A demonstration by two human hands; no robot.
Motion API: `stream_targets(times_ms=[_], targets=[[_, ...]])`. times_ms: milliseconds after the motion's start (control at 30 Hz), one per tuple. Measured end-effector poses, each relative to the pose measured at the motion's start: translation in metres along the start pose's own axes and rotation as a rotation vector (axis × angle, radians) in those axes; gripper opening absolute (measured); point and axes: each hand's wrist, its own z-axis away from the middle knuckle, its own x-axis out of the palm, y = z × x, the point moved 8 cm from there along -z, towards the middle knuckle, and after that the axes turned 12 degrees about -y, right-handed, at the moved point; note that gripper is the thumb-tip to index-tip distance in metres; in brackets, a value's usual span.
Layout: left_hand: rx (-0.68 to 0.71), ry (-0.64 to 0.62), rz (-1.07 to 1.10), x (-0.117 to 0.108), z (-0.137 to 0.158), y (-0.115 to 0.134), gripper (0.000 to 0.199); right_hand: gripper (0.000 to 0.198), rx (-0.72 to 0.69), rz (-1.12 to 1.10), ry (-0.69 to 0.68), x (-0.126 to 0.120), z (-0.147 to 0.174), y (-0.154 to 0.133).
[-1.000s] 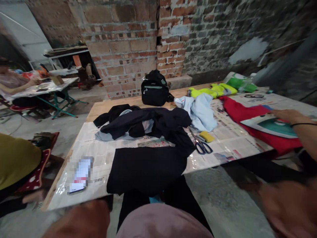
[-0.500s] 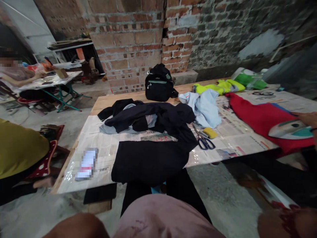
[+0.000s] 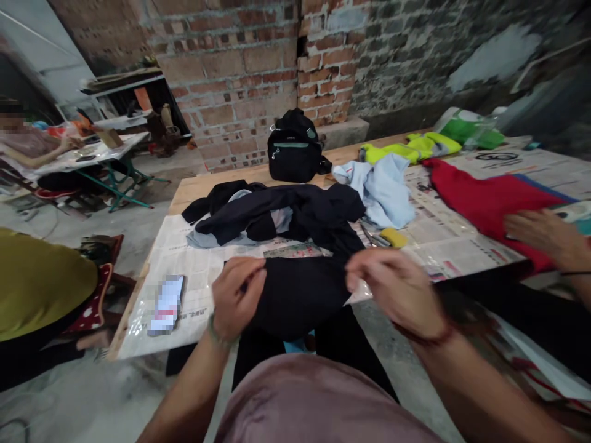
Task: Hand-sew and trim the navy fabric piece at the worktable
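A black garment point(image 3: 302, 289) hangs over the near edge of the table, in front of my lap. My left hand point(image 3: 237, 295) is at its left edge, fingers bent in a pinch with dark cloth showing between them. At the opposite edge is my right hand point(image 3: 399, 289), its curled fingers blurred, so a hold on the cloth cannot be made out. Beyond lies a crumpled heap of dark navy and grey clothes point(image 3: 277, 212). Scissors point(image 3: 372, 234), their handles hidden behind my right hand, lie beside a yellow block point(image 3: 392, 237).
A phone point(image 3: 167, 304) lies left on the newspaper-covered table point(image 3: 203, 271). Behind are a black backpack point(image 3: 295, 151), a light blue garment point(image 3: 378, 187) and a neon yellow one point(image 3: 410, 147). At right, another person's hand point(image 3: 545, 237) rests on a red garment point(image 3: 480, 197).
Both my hands have come up from below to either side of the black garment. At right, the other person's hand has moved onto the red garment, and the iron has shifted right.
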Motion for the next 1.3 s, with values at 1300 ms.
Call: stream_targets(times_ms=[1300], targets=[[-0.270, -0.884, -0.469, 0.236, -0.025, -0.160, 0.015, 0.029, 0.507, -0.219, -0.207, 0.137, -0.020, 0.231]])
